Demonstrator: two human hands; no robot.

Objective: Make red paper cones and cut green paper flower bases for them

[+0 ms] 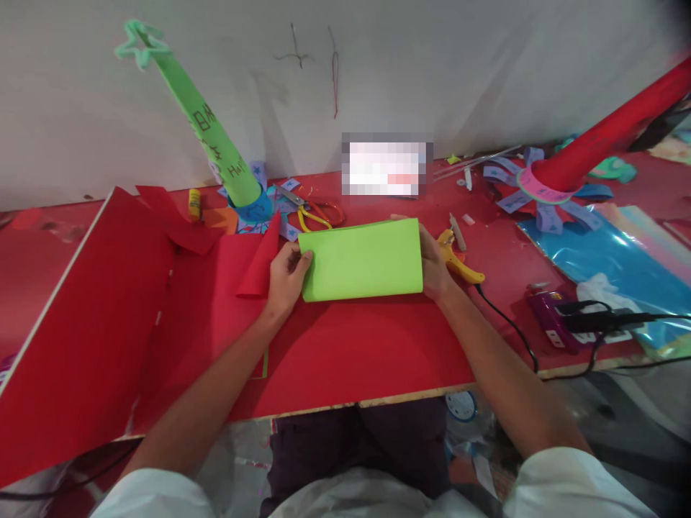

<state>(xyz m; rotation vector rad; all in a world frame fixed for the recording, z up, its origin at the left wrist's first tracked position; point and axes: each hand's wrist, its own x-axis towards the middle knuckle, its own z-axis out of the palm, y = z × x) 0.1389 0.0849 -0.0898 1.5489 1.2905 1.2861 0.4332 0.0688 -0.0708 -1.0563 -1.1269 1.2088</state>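
Observation:
A bright green sheet of paper (361, 262), rolled or folded over on itself, is held up above the red table. My left hand (288, 277) grips its left end, thumb on the front face. Around its right end closes my right hand (433, 262), the fingers mostly hidden behind the paper. Just left of my left hand stands a red paper cone (259, 266). Beyond the green paper lie scissors with yellow handles (309, 216) and a second pair with red handles (332, 212). Near my right hand rests a yellow hot glue gun (458, 260) with a black cord.
A green paper tube (208, 129) topped with a star stands at back left; a red tube (610, 129) leans at right. A red board (80, 309) rises at left. A purple power strip (558, 320) with cables and blue sheets (594, 248) lie right.

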